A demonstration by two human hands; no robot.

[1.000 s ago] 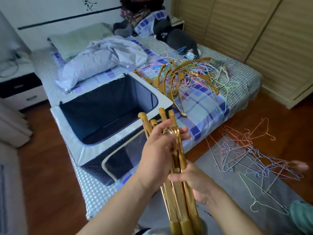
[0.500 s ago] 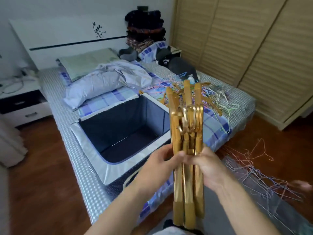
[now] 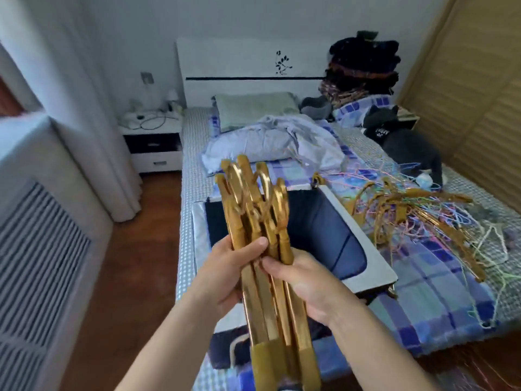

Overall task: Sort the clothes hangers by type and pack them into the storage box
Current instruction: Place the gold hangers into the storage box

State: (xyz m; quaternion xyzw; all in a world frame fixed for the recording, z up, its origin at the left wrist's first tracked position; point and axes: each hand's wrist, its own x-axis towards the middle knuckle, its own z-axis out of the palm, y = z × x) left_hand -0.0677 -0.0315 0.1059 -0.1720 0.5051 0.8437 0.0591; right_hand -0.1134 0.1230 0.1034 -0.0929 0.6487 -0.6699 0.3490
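Both hands grip one bundle of gold hangers (image 3: 270,280), four or five by the ends that show. The left hand (image 3: 222,275) wraps the bundle's left side; the right hand (image 3: 304,283) curls round its right side. The bundle is held upright in front of one open storage box (image 3: 366,241) with a dark blue lining, which sits on the bed (image 3: 439,314). Right of the box lies a tangled pile of gold hangers and thin coloured wire hangers (image 3: 417,218), too knotted to count. Behind are one green pillow (image 3: 253,108), a crumpled quilt (image 3: 270,142), a stack of clothes (image 3: 363,69) and one nightstand (image 3: 153,142).
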